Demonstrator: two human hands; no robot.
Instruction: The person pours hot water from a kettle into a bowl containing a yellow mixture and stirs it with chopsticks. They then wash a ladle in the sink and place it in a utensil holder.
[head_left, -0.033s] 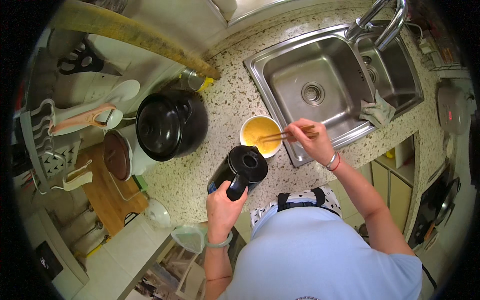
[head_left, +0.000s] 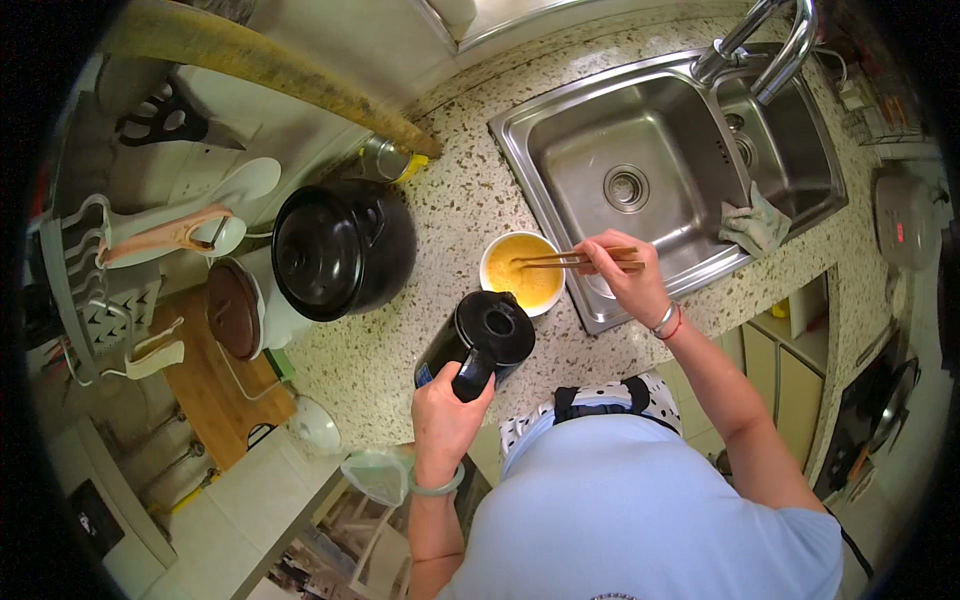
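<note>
A white bowl [head_left: 484, 276] of frothy yellow liquid, which looks like beaten egg [head_left: 510, 283], stands on the speckled counter by the sink's left edge. My right hand [head_left: 628, 277] is closed round a pair of wooden chopsticks [head_left: 560, 260], whose tips dip into the liquid. Just below and left of the bowl is a black kettle [head_left: 497, 322], held by its handle in my closed left hand [head_left: 449, 412]. Its lid end is close to the bowl's near rim. Whether anything flows from the spout cannot be made out.
A steel double sink [head_left: 570, 160] lies to the right, with a cloth [head_left: 757, 222] over its divider and a faucet [head_left: 716, 62] behind. On the left stand a black lidded pot [head_left: 320, 255], a brown-lidded container [head_left: 233, 310] and a rack [head_left: 75, 290] of hanging utensils.
The chopsticks have shifted slightly within the bowl, their tips now farther from me and more level. My left hand and the kettle stay in place.
</note>
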